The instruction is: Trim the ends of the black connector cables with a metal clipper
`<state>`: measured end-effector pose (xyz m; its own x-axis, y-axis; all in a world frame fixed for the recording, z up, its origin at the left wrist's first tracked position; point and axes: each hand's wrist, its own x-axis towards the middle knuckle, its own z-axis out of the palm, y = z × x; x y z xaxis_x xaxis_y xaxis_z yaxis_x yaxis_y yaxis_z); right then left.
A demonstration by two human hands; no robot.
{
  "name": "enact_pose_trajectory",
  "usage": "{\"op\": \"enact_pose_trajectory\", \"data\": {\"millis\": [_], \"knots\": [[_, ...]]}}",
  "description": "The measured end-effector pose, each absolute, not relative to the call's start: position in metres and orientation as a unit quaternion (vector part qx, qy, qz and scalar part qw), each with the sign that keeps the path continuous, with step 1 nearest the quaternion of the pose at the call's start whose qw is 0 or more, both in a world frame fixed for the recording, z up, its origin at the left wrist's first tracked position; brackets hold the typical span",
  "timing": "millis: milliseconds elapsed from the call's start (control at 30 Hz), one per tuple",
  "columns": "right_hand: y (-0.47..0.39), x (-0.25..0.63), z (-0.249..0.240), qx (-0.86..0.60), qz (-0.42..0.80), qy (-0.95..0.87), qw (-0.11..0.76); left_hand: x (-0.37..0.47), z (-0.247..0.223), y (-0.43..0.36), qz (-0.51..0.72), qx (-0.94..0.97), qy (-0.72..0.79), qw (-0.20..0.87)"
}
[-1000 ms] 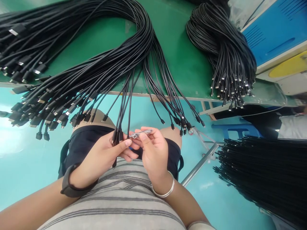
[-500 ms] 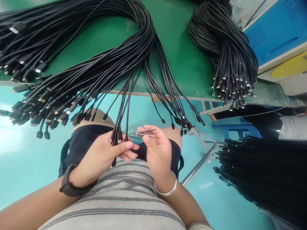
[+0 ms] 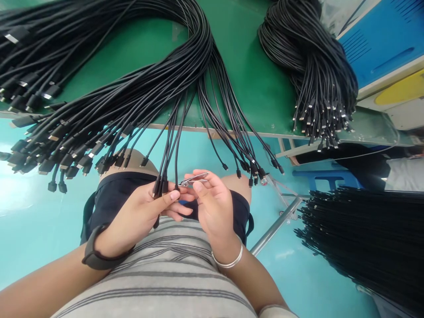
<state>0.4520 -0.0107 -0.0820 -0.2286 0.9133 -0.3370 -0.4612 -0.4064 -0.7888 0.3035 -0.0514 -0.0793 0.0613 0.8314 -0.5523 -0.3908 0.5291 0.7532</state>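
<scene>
In the head view, the left hand [image 3: 144, 205] is clamped on several thin black cables with small rectangular connectors [image 3: 164, 186], hanging over the front edge of the flat green worktable [image 3: 245, 84]. The right hand [image 3: 215, 207] pinches 1 shiny silver metal clipper [image 3: 195, 178], its tip just beside 1 connector.

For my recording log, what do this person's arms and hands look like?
The left hand and right hand are ungloved. The left wears a wide dark wristband, the right a thin silvery bangle. A pale sleeve shows on the right arm.
</scene>
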Motion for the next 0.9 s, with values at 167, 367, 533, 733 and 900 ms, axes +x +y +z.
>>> {"op": "enact_pose_trajectory", "data": {"millis": [167, 367, 533, 733, 900], "knots": [[-0.011, 0.452, -0.084, -0.420, 0.723, -0.293, 0.463, 0.304, -0.078, -0.050, 0.429, 0.216, 0.534, 0.696], [-0.012, 0.449, -0.085, -0.443, 0.703, -0.290, 0.475, 0.304, -0.076, -0.049, 0.415, 0.237, 0.542, 0.691], [-0.008, 0.453, -0.084, -0.425, 0.708, -0.280, 0.490, 0.303, -0.076, -0.046, 0.390, 0.262, 0.555, 0.687], [-0.001, 0.462, -0.077, -0.336, 0.758, -0.357, 0.431, 0.298, -0.081, -0.042, 0.347, 0.316, 0.554, 0.687], [0.011, 0.477, -0.079, -0.430, 0.658, -0.407, 0.464, 0.298, -0.084, -0.042, 0.364, 0.309, 0.559, 0.678]]}}
